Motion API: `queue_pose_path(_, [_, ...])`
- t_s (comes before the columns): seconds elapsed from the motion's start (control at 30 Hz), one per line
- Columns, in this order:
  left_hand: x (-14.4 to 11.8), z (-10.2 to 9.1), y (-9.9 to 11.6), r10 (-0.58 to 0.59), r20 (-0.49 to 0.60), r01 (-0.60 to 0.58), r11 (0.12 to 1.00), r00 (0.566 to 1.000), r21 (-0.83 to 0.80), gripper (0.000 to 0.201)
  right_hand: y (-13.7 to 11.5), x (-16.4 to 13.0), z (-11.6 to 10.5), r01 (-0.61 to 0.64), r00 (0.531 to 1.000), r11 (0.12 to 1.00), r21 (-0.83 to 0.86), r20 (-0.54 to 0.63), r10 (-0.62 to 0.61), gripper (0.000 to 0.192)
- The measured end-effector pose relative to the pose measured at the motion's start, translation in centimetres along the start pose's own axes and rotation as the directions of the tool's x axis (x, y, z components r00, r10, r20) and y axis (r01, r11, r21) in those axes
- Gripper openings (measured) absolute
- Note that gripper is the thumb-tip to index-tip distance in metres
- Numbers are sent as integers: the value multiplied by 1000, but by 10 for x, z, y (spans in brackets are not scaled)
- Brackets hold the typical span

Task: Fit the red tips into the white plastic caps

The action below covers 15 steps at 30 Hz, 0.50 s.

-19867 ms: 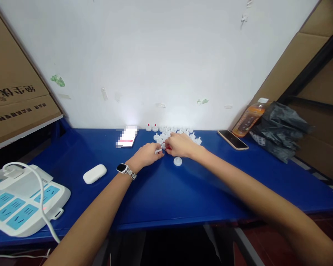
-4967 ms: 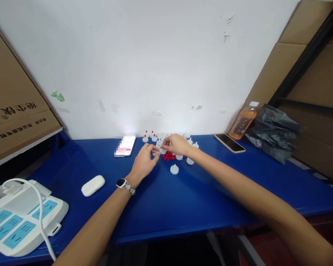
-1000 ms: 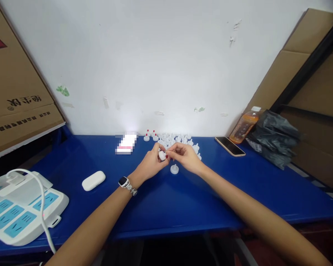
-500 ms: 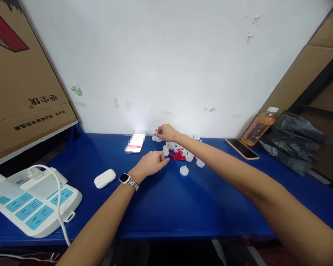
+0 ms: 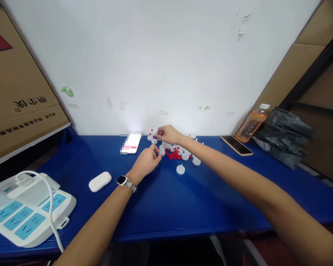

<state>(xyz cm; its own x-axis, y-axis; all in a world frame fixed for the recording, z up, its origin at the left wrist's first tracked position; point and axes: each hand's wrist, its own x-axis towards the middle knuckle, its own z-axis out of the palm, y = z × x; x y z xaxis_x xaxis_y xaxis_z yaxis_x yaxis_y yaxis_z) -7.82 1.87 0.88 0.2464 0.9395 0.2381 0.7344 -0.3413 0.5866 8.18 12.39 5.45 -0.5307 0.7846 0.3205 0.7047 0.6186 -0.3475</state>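
My left hand (image 5: 145, 161), with a watch on its wrist, lies on the blue table (image 5: 166, 199); its fingertips close on a white cap (image 5: 162, 151) at the edge of a heap of small red pieces (image 5: 174, 155). My right hand (image 5: 168, 134) reaches over the heap to the back, where its fingertips pinch a white cap beside two red-tipped caps (image 5: 151, 136) by the wall. Several more white caps (image 5: 189, 156) lie around the red pieces, and one lone cap (image 5: 180, 169) sits nearer to me.
A lit phone (image 5: 131, 143) lies left of the caps. A white earbud case (image 5: 100, 181) and a power strip with cable (image 5: 24, 214) are at the left. At the right are another phone (image 5: 236, 145), an orange drink bottle (image 5: 251, 123) and a black bag (image 5: 283, 135). Cardboard boxes stand on both sides.
A second ago both hands held one cap together in front of the heap. The right hand has since reached to the back row, and the left has dropped to the caps at the heap's edge.
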Motion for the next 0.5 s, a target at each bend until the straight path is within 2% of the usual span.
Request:
queue_pose_path(0.1, [3, 10, 0, -12, -123, 12, 1000, 992, 1, 23, 4, -27, -9, -27, 997, 997, 68, -66, 31, 19])
queue_pose_path(0.23, [4, 17, -1, -22, -139, 22, 1000, 990, 2, 24, 4, -51, -11, -46, 999, 994, 97, 15, 45, 18])
queue_pose_path(0.5, [0, 19, -4, -40, -127, 35, 998, 991, -46, 27, -7, -49, 1, 42, 994, 998, 43, 95, -46, 12])
